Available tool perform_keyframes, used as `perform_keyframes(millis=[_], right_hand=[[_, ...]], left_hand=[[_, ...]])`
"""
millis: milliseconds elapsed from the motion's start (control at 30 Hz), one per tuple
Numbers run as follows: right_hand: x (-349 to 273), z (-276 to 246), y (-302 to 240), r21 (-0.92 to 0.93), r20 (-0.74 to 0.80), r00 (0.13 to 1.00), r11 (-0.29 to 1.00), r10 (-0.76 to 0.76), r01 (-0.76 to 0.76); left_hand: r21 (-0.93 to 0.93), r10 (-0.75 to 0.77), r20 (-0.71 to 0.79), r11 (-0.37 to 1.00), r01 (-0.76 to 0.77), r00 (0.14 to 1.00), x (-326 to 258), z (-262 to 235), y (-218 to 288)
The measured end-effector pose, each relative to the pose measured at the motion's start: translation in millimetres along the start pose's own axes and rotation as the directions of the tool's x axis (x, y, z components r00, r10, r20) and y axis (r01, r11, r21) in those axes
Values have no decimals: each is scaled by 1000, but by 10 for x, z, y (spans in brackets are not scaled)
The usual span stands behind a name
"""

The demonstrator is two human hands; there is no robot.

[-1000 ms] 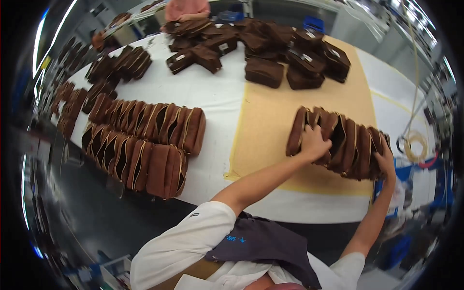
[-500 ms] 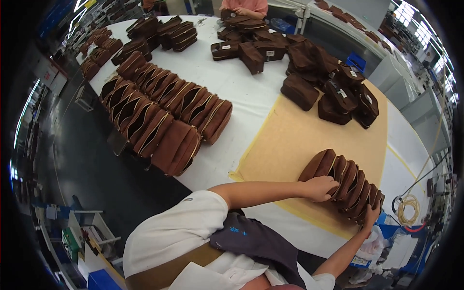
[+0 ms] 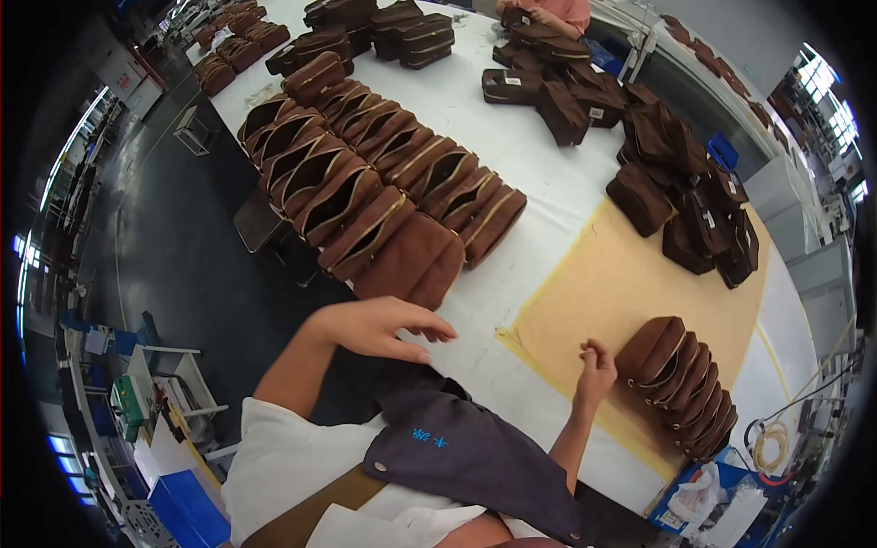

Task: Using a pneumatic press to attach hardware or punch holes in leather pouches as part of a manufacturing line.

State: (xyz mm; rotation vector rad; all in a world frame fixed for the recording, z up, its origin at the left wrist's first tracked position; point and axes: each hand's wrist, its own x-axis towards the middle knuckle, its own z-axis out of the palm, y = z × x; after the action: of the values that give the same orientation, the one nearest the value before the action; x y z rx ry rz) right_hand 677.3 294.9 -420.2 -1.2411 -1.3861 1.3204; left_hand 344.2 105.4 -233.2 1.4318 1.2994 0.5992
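My left hand (image 3: 384, 329) is open, fingers stretched to the right. It hovers just in front of the nearest brown zippered pouch (image 3: 411, 260) in a double row on the left side of the table. Over the table's front part, my right hand (image 3: 596, 367) has its fingers curled in, and nothing shows in them. Beside it on the right stands a short row of brown pouches (image 3: 653, 352), pressed side by side with gold zippers partly undone. Neither hand appears to touch a pouch.
Darker brown pouches (image 3: 644, 196) lie heaped at the far right, and further groups (image 3: 416, 41) sit at the back. A tan sheet (image 3: 639, 274) covers part of the white table (image 3: 539, 219). Across it, a person (image 3: 562, 14) handles pouches. A blue bin (image 3: 671, 522) stands at lower right.
Both hands have let go of the short row of pouches on the right. My left hand has swung left to the double row; my right hand has drawn back leftward. The view has shifted left.
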Motion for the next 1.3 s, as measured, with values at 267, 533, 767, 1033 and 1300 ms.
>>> perform_keyframes(millis=[267,533,767,1033,1300], right_hand=[[29,1209,61,-43,201,905,926,376,-375],[-599,2044,348,-678,-284,937,648,205,-347],[-584,2070,1057,-786,-391,920,518,7,-338],[-226,1815,406,-163,-645,750,933,145,-320],[68,2833,-2082,414,-17,994,906,107,-91]], left_hand=[[113,24,-699,990,78,714,-1066,-2749,-612],[438,164,-880,641,630,445,-1332,-5275,-2672],[404,2,-889,476,781,459,-790,-5346,-2681],[478,167,-837,686,548,521,-244,-5244,-1887],[965,859,-25,154,-212,511,843,-2429,-140]])
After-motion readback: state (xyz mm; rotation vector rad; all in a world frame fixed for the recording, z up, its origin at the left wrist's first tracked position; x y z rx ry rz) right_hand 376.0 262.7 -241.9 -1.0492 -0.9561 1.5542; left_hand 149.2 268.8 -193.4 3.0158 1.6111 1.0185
